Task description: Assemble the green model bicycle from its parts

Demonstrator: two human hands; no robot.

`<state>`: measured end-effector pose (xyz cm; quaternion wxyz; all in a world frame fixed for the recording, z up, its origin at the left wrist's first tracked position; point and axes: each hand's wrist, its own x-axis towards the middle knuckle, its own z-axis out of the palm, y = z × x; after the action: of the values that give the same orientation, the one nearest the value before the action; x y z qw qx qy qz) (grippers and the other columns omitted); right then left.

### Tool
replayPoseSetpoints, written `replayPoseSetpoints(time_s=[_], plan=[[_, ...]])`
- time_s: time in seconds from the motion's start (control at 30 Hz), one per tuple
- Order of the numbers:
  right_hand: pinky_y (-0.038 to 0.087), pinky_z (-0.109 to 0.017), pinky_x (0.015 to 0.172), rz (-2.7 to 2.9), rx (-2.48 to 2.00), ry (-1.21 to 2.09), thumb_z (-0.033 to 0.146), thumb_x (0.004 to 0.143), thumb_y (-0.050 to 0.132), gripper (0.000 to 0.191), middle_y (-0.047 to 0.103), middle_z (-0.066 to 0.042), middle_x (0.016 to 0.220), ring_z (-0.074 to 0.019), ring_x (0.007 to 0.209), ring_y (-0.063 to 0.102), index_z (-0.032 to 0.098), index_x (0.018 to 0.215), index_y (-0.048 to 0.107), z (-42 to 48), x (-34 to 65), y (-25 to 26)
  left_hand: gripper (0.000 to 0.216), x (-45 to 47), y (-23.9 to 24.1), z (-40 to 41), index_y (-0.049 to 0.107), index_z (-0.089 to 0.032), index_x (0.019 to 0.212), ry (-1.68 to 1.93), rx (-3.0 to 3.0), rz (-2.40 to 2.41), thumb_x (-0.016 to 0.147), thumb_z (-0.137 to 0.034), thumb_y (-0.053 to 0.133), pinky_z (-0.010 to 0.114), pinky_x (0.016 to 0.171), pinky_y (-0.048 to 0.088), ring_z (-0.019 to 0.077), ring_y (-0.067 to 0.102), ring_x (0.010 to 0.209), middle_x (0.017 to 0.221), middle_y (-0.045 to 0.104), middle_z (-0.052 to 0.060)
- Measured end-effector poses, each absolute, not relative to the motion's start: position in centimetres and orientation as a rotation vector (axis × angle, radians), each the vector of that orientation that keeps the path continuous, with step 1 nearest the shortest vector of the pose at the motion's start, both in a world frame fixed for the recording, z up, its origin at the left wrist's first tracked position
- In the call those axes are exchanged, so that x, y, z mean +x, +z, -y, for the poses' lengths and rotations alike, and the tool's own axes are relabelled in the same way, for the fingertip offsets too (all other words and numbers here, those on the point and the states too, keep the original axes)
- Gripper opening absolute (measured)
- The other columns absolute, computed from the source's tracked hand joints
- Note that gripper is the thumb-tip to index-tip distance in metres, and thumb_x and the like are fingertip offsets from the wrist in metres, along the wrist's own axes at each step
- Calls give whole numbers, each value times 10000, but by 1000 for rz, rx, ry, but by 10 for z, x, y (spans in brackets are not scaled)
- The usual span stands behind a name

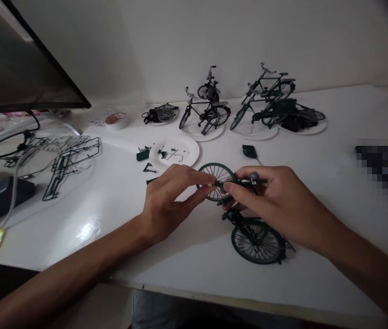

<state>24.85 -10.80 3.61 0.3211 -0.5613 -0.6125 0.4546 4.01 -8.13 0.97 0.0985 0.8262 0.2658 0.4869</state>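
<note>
A dark green model bicycle point(258, 241) is tilted over the white table, its spoked wheels facing up toward me. My right hand point(265, 189) grips it near the front fork, thumb beside the front wheel's hub. At that same hub, the thumb and forefinger of my left hand point(176, 196) are pinched together. A tiny pale spot shows at those fingertips, too small to name. The front wheel point(217, 165) is partly covered by my fingers. The grey handlebar end point(254, 176) sticks up by my right hand, which hides much of the frame.
A paper plate point(190, 151) with small parts lies beyond my hands, near a green part point(249, 151). Several model bicycles, including a black one point(210, 112), stand along the wall. Sprue frames point(60, 173), cables and a black adapter point(3, 201) lie left, under a monitor point(18, 59).
</note>
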Motion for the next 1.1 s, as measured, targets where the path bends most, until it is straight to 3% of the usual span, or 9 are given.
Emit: replayPoseSetpoints(time_s=[0.17, 0.37, 0.47, 0.57, 0.63, 0.7, 0.83, 1.0, 1.1], plan=[[504, -260, 516, 1651, -1486, 1115, 400, 855, 669, 193, 726, -40, 728, -198, 644, 679, 211, 834, 705, 108, 249, 38, 140, 39, 16, 79, 692, -188, 920, 1323, 2571, -696, 843, -73, 710, 325, 734, 551, 154, 707, 825, 881, 755, 33], [458, -267, 486, 1692, -1533, 1022, 371, 842, 672, 150, 700, -19, 658, -196, 596, 651, 230, 809, 711, 109, 251, 40, 73, 39, 17, 81, 707, -183, 864, 1183, 2317, -798, 818, -155, 756, 320, 759, 584, 163, 686, 842, 877, 725, 47], [408, -256, 453, 1715, -1525, 983, 364, 837, 676, 142, 689, -11, 644, -168, 546, 607, 229, 812, 715, 111, 252, 41, 113, 37, 16, 82, 693, -193, 815, 1179, 2224, -893, 774, -199, 798, 407, 893, 571, 217, 635, 1040, 1085, 667, 85], [341, -246, 414, 1757, -1549, 956, 354, 836, 673, 147, 668, 0, 615, -129, 482, 534, 214, 812, 713, 112, 251, 43, 340, 36, 16, 80, 652, -193, 981, 1152, 1987, -873, 704, -187, 849, 458, 1019, 533, 270, 534, 1257, 1298, 568, 123], [328, -244, 412, 1794, -1577, 955, 343, 831, 674, 138, 662, 5, 614, -122, 476, 519, 211, 813, 711, 113, 250, 44, 492, 35, 18, 79, 596, -187, 1131, 1036, 1773, -772, 706, -121, 835, 419, 983, 578, 262, 579, 1226, 1282, 593, 132], [336, -244, 420, 1823, -1596, 965, 335, 829, 674, 128, 660, 6, 622, -126, 492, 532, 213, 812, 707, 113, 249, 45, 510, 34, 19, 78, 578, -171, 1189, 899, 1617, -690, 740, -54, 788, 374, 903, 626, 238, 663, 1106, 1205, 654, 125], [357, -246, 432, 1833, -1603, 1016, 337, 839, 668, 121, 661, 0, 634, -143, 518, 560, 222, 820, 699, 112, 249, 43, 362, 33, 22, 76, 649, -128, 1112, 706, 1547, -693, 777, -38, 752, 337, 847, 650, 216, 729, 956, 1071, 728, 116], [388, -250, 452, 1876, -1579, 1120, 372, 870, 642, 145, 660, -7, 669, -152, 537, 573, 236, 893, 686, 108, 254, 36, 285, 34, 22, 74, 684, -122, 1065, 625, 1604, -741, 795, -55, 742, 304, 832, 644, 205, 740, 946, 1049, 749, 110], [432, -260, 489, 1910, -1593, 1087, 413, 872, 644, 214, 680, -23, 789, -167, 602, 603, 257, 1018, 653, 104, 256, 29, 257, 35, 20, 72, 690, -116, 1045, 607, 1544, -772, 796, -74, 745, 314, 829, 634, 201, 737, 935, 1023, 752, 108]])
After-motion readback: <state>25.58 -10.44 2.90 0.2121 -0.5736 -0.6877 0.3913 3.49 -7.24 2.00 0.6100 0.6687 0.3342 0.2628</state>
